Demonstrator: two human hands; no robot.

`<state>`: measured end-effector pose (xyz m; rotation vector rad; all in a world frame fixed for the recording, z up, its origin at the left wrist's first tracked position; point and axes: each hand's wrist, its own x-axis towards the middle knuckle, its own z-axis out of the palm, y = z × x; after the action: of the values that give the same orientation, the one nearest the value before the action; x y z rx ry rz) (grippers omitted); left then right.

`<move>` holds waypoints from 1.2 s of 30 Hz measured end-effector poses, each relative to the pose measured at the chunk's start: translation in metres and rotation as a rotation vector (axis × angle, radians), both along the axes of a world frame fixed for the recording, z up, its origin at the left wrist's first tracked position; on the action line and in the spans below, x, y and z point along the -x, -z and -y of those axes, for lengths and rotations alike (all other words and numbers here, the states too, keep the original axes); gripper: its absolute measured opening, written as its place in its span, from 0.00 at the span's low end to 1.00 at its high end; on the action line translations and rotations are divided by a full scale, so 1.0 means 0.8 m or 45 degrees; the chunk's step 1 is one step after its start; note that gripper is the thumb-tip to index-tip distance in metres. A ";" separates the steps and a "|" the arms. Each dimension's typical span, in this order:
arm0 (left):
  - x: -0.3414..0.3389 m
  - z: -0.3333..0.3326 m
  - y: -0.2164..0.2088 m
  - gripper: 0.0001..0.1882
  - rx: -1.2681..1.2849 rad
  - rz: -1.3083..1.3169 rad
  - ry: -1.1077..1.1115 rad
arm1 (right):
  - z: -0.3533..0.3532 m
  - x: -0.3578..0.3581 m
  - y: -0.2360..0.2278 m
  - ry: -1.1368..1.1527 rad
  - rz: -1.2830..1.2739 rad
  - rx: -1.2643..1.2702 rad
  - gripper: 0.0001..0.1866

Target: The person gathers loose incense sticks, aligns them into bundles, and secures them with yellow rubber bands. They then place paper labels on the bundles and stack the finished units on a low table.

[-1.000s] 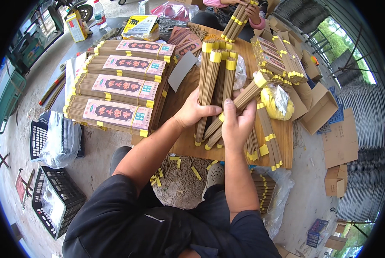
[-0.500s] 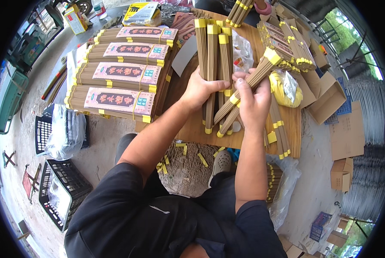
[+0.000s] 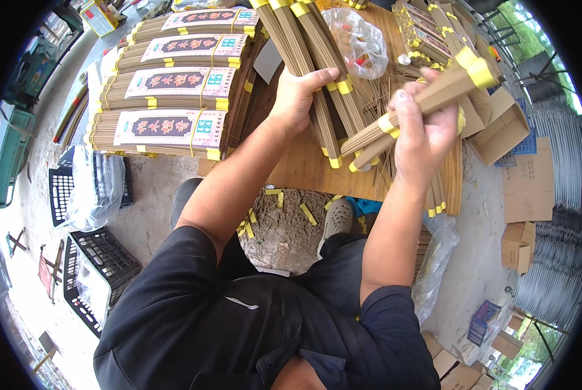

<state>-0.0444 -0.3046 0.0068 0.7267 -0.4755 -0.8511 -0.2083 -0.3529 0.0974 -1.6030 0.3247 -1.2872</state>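
Observation:
My left hand point(image 3: 295, 97) is closed round tan incense bundles point(image 3: 290, 49) with yellow paper bands. They slant over the wooden table point(image 3: 291, 174), tops toward the far left, and my thumb lies across them. To the right, my right hand point(image 3: 421, 133) grips another pair of incense bundles point(image 3: 444, 94), raised and tilted, with the upper ends pointing far right. Their lower ends come close to those of the left-hand bundles. Loose incense sticks point(image 3: 385, 156) lie on the table beneath and beside my right hand.
Packed incense with pink labels point(image 3: 167, 84) is stacked at the left. A clear plastic bag point(image 3: 356, 42) lies at the table's far side, with more labelled packs point(image 3: 421, 32) beyond. Cardboard boxes point(image 3: 499, 127) stand at the right; black crates point(image 3: 102, 273) are on the floor at left.
My right hand has moved right and away from my left with its bundles. The bundles in my left hand now lean to the left. The whole view has shifted a little.

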 end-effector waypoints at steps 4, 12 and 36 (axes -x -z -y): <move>-0.005 0.001 0.006 0.26 0.045 -0.194 0.012 | -0.018 0.021 -0.038 0.139 0.122 0.129 0.22; -0.014 -0.004 -0.005 0.28 0.053 -0.401 0.077 | -0.016 0.098 -0.093 0.193 0.765 0.441 0.13; 0.017 -0.091 0.042 0.26 -0.128 -0.561 0.518 | 0.062 0.048 0.118 0.011 -1.519 1.041 0.20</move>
<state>-0.0579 -0.2319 -0.0268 0.5164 -0.1835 -1.3872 -0.2470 -0.4027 0.0033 -2.9696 0.5464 -0.2728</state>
